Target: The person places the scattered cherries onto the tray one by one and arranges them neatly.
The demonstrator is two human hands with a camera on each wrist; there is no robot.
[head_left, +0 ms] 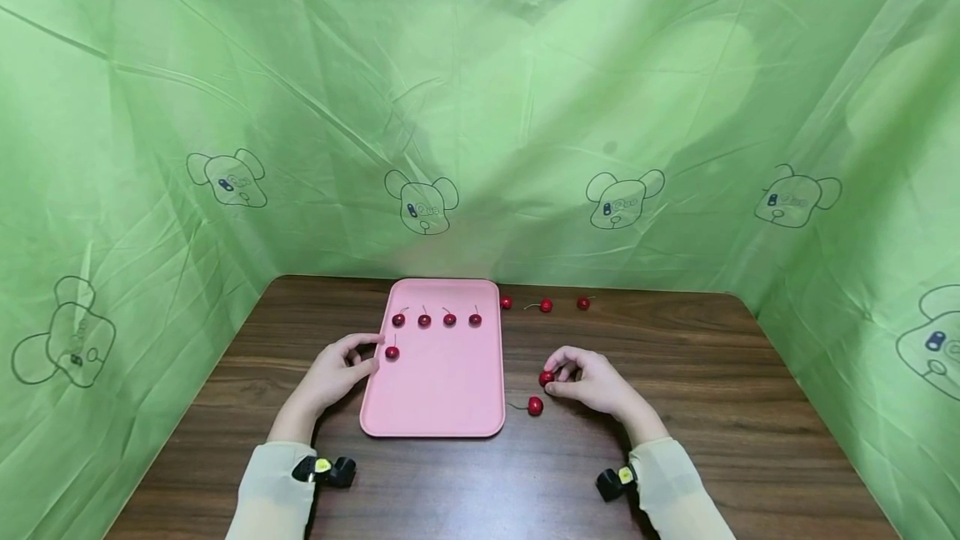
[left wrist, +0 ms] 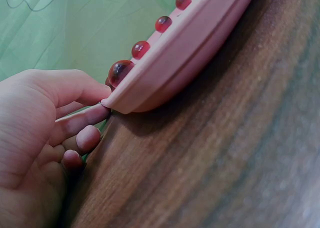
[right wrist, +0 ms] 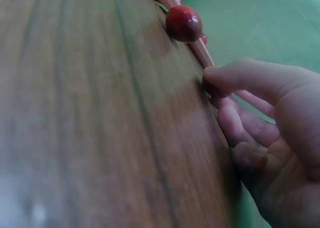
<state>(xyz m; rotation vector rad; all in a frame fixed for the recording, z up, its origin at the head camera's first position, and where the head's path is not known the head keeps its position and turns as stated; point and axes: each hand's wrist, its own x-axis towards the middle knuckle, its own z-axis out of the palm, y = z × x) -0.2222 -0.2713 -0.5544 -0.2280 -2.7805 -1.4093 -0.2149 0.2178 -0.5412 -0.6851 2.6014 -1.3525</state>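
Against the left rim of the pink tray [head_left: 438, 390], my left hand [head_left: 335, 369] holds the edge between thumb and fingers; the left wrist view shows the thumb tip at the rim [left wrist: 165, 70]. A red cherry [head_left: 392, 352] lies on the tray just beside those fingers, its stem pointing away. Farther back on the tray runs a row of several cherries [head_left: 449, 320], stems up. Right of the tray, my right hand [head_left: 588, 379] pinches a cherry [head_left: 546, 377] low over the table, partly covered by the fingertips. Another cherry [head_left: 535, 406] lies close by, its stem toward the tray.
Three cherries lie behind, near the table's far edge: one against the tray [head_left: 506, 302], one in the middle [head_left: 546, 305] and one farther right [head_left: 583, 303]. A green printed curtain [head_left: 517, 132] encloses the brown wooden table [head_left: 675, 340] at the back and sides.
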